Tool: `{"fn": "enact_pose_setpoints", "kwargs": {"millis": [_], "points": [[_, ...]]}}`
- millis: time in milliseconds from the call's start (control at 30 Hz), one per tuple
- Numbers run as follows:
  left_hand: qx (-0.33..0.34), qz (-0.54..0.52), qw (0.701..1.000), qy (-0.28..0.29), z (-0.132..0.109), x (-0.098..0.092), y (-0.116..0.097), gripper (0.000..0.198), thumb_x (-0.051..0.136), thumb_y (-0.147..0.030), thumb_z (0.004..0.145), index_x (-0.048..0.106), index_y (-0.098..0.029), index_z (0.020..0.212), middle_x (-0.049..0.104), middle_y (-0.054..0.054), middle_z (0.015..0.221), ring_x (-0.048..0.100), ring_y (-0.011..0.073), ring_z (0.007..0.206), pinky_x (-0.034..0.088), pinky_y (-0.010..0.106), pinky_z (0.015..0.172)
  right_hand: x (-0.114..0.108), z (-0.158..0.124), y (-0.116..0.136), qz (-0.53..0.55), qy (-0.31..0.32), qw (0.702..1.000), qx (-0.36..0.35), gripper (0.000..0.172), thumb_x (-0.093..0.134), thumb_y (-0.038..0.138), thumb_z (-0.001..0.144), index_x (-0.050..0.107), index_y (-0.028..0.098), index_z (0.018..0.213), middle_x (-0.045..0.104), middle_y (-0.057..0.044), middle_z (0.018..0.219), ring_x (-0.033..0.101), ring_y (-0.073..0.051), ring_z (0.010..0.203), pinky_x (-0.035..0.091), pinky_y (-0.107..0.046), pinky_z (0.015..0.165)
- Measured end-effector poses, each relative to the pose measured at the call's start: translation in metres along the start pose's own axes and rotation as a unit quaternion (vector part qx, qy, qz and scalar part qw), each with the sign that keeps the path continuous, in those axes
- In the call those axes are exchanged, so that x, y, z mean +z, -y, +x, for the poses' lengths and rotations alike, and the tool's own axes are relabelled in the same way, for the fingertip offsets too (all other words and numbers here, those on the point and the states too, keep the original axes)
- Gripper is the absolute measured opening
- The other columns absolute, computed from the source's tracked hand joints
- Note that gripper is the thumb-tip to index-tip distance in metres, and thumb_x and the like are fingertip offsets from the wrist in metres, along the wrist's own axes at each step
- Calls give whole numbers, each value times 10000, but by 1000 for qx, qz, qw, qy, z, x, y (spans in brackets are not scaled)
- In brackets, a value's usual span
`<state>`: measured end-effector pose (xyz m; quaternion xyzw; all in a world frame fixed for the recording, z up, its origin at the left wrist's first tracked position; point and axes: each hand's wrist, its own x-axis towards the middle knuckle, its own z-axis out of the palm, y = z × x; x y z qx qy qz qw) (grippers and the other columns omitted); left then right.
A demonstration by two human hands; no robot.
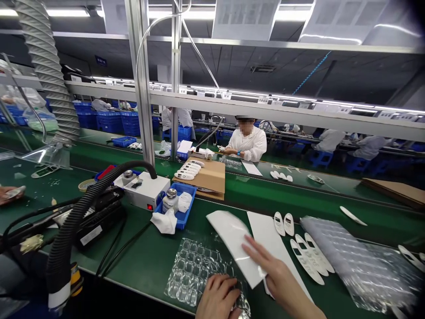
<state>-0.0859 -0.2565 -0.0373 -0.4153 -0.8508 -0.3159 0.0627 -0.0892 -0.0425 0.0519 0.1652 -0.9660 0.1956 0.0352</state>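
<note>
Near the bottom edge of the view, my left hand (219, 297) rests on a clear blister tray (194, 270) that lies flat on the green bench (142, 261). Its fingers (226, 283) are curled down onto the tray's near right corner; I cannot tell whether they grip it or only press on it.

Just right of it, my right hand (280, 280) grasps a white sheet (232, 239), fingers on top of its near end. The sheet is tilted and reaches left and away over the tray's far right corner. A second white strip (269, 235) lies flat on the bench just right of the sheet, running under my right hand.

Right of the strip lie several white oval shells (310, 254), two small ones farther off and longer ones nearer. Next to them on the right is a heap of bubble wrap (355, 261).

Far left of the tray stands a blue bin (182, 218) with a bottle (171, 198) in it and a white cloth (164, 221) hanging over its near edge. Left of the bin is a white box (146, 191) with a red switch, and a black ribbed hose (75, 221) arches over it towards the near left. Beyond the bin, a cardboard box (210, 175) carries a row of white parts. Across the far belt, a co-worker (249, 144) in white sits at another station.
</note>
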Motion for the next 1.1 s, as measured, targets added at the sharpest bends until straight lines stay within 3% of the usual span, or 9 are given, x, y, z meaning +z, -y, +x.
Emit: {"fn": "enact_pose_setpoints", "kwargs": {"millis": [67,167,233,333,433,633,767,933,1100], "points": [[-2,3,1000,-8,-1,3,1,312,652,-360,773,585,-255,1058,647,-22,1168,588,195,1041,517,365,888,2,-2,-13,-24,-16,999,38,807,276,-29,678,400,235,1431,313,-38,1503,491,-199,1262,482,-268,960],[7,5,1000,-21,-3,9,4,293,626,-343,785,589,-250,1060,650,-14,1165,590,195,1043,521,362,902,2,-10,-26,-62,71,995,42,793,295,-25,658,510,293,1352,448,-24,1423,644,-199,1059,554,-262,814],[15,6,999,-29,-4,12,7,272,602,-351,798,598,-247,1050,666,-5,1137,602,199,1024,532,372,885,-1,-20,-31,-67,52,995,51,795,286,-19,686,447,299,1396,375,-25,1469,620,-206,1103,561,-243,766],[17,1,999,-28,-5,12,8,288,581,-359,816,587,-275,1092,655,-26,1168,600,189,1042,541,371,891,-10,-40,-38,-61,8,996,66,788,251,-23,742,334,306,1454,325,-12,1496,545,-201,1207,547,-240,818],[-4,-3,1000,-25,-7,10,5,301,594,-339,824,571,-299,1122,635,-58,1208,586,174,1080,530,362,937,-30,-56,-48,-77,36,992,90,707,263,-7,785,488,335,1361,496,8,1385,564,-222,1183,528,-338,915],[-65,-7,998,-22,-10,12,-3,323,668,-269,776,582,-326,1081,632,-82,1208,577,188,1104,518,406,961,-76,-69,-49,-141,-188,962,139,603,329,111,903,283,305,1473,318,-13,1506,401,-242,1332,511,-359,967],[-71,2,997,-18,-10,13,-3,287,658,-303,786,584,-327,1062,635,-98,1203,580,176,1099,516,392,964,-34,-79,-47,-245,-146,954,89,780,261,-44,812,129,274,1512,310,-53,1508,366,-273,1351,441,-484,1025],[-72,11,997,-14,-10,13,-3,273,642,-324,797,587,-333,1064,634,-101,1207,581,174,1108,519,385,961,35,-96,-57,-348,-68,934,35,881,280,-131,723,97,202,1518,351,-96,1481,423,-250,1315,517,-363,952],[-56,69,996,9,-10,14,-1,250,559,-410,834,617,-336,1065,637,-83,1217,604,201,1107,557,425,898,40,-96,-59,-387,-54,919,56,879,336,-131,710,106,147,1512,341,-140,1471,408,-269,1321,510,-402,972]]}}
